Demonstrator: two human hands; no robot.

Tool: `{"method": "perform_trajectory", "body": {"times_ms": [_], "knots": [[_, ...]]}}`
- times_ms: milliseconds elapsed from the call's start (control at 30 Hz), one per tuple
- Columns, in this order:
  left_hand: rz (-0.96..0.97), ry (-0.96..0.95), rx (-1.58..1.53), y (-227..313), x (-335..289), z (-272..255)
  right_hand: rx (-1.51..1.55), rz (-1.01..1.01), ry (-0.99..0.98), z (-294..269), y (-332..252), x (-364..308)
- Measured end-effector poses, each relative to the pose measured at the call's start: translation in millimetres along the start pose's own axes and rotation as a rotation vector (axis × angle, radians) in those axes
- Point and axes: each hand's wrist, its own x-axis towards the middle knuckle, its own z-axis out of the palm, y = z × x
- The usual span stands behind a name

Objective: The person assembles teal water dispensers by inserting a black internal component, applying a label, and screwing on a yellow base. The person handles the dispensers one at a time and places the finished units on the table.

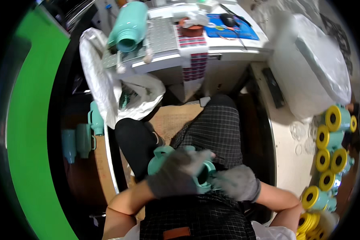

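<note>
Both gloved hands grip a teal plastic jug held in the lap: the left hand wraps over its top, the right hand clasps its side. Yellow-capped teal jugs line the counter at right.

Ahead of you stands the white bench. On it, a large teal plastic flask lies tipped at the left end. Right of the flask sits a round reddish tape roll, and beyond that roll a blue mat.
</note>
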Motion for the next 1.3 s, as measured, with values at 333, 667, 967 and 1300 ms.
{"method": "perform_trajectory", "body": {"times_ms": [333, 667, 967, 1300], "knots": [[-0.07, 0.171, -0.063, 7, -65, -42, 0.184, 0.183, 0.364, 102, 37, 169], [-0.044, 0.195, -0.245, -17, -25, -72, 0.309, 0.52, 0.595, 79, 63, 21], [-0.101, -0.011, -0.148, -31, 33, -21, -1.014, 1.172, 0.827, -43, 153, -247], [0.007, 0.237, 0.04, -20, 24, -8, 0.415, 0.842, 0.587, 6, 64, -12]]}}
